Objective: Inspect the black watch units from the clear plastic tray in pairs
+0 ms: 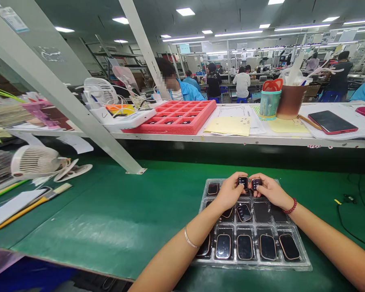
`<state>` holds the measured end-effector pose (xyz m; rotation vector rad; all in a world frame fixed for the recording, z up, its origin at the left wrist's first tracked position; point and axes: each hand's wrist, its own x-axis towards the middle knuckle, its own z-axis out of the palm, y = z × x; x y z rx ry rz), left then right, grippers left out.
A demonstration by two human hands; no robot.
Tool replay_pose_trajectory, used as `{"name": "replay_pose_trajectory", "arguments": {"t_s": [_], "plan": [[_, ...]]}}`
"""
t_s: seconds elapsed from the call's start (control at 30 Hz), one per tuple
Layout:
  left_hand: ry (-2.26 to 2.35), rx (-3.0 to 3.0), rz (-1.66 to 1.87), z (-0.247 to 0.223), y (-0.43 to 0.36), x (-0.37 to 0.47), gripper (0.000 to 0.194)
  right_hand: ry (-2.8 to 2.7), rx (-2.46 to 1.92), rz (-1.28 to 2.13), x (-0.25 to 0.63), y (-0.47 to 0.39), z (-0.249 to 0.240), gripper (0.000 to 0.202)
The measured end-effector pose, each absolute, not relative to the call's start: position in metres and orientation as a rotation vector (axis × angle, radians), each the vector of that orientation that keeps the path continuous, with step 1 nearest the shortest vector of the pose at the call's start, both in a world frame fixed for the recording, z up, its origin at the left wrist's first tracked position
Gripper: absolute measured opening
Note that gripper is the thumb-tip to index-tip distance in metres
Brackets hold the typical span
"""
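Nearest, clear tray [246, 265] on green bench [109, 202], watches [244, 247] in its pockets. Above its far row, L hand [231, 190] pinches one lit watch [242, 182], R hand [269, 190] pinches another [256, 184], side by side. Beyond, shelf [225, 139] w/ red foam tray [182, 117], papers [231, 125], cup [292, 101] & phone [333, 122].

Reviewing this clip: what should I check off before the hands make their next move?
1. Left hand has a grip on one watch: ok.
2. Right hand has a grip on another watch: ok.
3. Both held screens lit: ok.
4. Tray resting on the green table: ok.
5. Middle-row lit watch square in its pocket: not ok, skewed.
6. Pockets behind the fingers filled: cannot tell, hidden.
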<state>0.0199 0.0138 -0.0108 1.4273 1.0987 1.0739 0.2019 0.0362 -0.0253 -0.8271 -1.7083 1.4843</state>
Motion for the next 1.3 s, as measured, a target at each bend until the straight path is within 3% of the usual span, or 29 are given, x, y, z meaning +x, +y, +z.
{"name": "replay_pose_trajectory", "arguments": {"t_s": [1.3], "plan": [[1.103, 1.487, 1.047, -0.0143, 0.0155, 0.0191, 0.038, -1.720, -0.849, 1.486, 0.2015, 0.0370, -0.0267, 0.029]]}}
